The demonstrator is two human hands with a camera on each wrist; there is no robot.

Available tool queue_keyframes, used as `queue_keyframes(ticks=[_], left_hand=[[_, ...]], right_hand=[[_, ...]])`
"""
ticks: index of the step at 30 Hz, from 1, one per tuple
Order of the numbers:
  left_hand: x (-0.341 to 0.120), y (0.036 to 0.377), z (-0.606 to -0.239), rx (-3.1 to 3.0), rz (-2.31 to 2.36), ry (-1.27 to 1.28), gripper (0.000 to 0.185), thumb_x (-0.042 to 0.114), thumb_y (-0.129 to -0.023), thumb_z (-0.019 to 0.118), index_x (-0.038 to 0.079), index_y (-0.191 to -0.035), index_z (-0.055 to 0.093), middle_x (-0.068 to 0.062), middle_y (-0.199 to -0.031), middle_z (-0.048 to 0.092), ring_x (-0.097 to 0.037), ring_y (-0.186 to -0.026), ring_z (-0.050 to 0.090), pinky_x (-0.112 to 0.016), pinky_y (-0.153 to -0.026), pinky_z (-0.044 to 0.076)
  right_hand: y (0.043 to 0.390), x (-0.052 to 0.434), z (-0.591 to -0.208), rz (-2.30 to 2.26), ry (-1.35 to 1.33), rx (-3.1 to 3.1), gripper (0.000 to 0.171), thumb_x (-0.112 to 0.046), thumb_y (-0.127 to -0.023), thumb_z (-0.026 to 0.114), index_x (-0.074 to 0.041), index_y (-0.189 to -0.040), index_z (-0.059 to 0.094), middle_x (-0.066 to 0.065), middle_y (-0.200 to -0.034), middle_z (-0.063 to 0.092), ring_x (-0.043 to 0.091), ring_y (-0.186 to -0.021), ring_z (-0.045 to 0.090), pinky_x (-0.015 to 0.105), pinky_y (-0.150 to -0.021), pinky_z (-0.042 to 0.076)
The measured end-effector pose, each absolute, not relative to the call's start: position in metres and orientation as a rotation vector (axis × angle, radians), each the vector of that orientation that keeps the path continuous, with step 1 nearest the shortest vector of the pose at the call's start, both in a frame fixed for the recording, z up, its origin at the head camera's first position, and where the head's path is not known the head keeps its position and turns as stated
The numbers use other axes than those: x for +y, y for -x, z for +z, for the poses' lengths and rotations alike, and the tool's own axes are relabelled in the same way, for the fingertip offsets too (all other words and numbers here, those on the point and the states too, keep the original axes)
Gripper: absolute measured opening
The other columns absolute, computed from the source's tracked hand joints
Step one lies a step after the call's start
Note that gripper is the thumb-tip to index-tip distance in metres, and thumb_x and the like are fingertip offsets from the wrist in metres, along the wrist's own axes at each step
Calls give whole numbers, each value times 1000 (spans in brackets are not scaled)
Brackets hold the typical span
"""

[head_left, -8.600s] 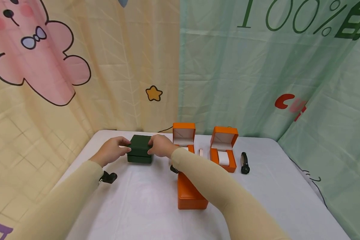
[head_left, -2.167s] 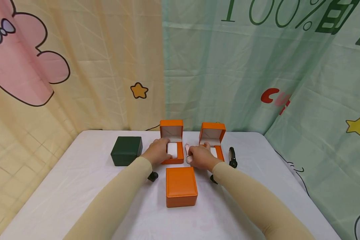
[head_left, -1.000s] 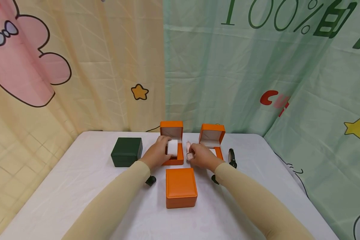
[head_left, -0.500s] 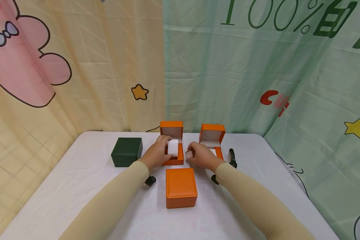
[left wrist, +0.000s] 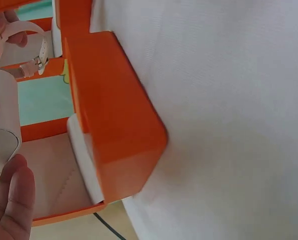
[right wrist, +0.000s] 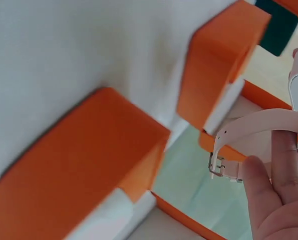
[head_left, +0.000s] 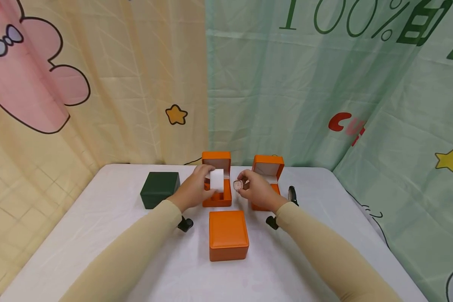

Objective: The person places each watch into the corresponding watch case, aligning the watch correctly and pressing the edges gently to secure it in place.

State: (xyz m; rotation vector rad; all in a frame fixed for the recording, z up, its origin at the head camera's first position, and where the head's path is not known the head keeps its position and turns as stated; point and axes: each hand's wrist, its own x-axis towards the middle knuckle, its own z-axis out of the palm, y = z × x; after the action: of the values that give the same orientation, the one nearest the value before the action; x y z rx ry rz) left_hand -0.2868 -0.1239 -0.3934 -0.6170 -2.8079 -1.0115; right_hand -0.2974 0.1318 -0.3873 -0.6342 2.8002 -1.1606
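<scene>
My left hand (head_left: 193,187) grips a white watch cushion (head_left: 217,181) between thumb and fingers, raised over the left open orange watch box (head_left: 218,202). Part of that box's interior shows below the cushion. In my right hand (head_left: 259,189) is a pale pink wristwatch (head_left: 238,185), its square dial facing up toward me. The right wrist view shows the watch's strap (right wrist: 259,121) buckled into a loop, with fingers through and around it. In the left wrist view the watch (left wrist: 26,30) hangs close to one end of the cushion (left wrist: 2,100).
Behind my right hand stands a second open orange watch box (head_left: 268,162). A closed orange box (head_left: 228,235) sits nearer me, and a closed dark green box (head_left: 160,189) is at the left. A black wristwatch (head_left: 292,193) lies at the right on the white-covered table (head_left: 305,268).
My hands have left the green box. The left hand has lifted the cushion up from the left orange box; the right has picked the pink watch up off the table.
</scene>
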Motion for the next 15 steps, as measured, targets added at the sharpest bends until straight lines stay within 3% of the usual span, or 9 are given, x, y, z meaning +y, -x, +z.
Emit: queue_keyframes(ticks=[5, 15], left_hand=[[-126, 281, -385, -2756, -1083, 677, 73, 20, -93, 82, 9, -152, 41, -12, -157, 39, -30, -125, 65, -42, -103, 59], [-127, 273, -376, -2728, -1139, 727, 70, 17, -92, 83, 9, -150, 43, -13, -154, 41, -31, -123, 66, -44, -102, 60]], right_hand=[[292, 132, -376, -1332, 645, 2706, 34, -8, -94, 77, -7, -123, 59, 11, -119, 65, 20, -97, 71, 32, -83, 64], [285, 127, -365, -1504, 704, 2596, 38, -4, -96, 74, -7, -130, 56, 14, -124, 61, 21, -99, 74, 32, -84, 63]])
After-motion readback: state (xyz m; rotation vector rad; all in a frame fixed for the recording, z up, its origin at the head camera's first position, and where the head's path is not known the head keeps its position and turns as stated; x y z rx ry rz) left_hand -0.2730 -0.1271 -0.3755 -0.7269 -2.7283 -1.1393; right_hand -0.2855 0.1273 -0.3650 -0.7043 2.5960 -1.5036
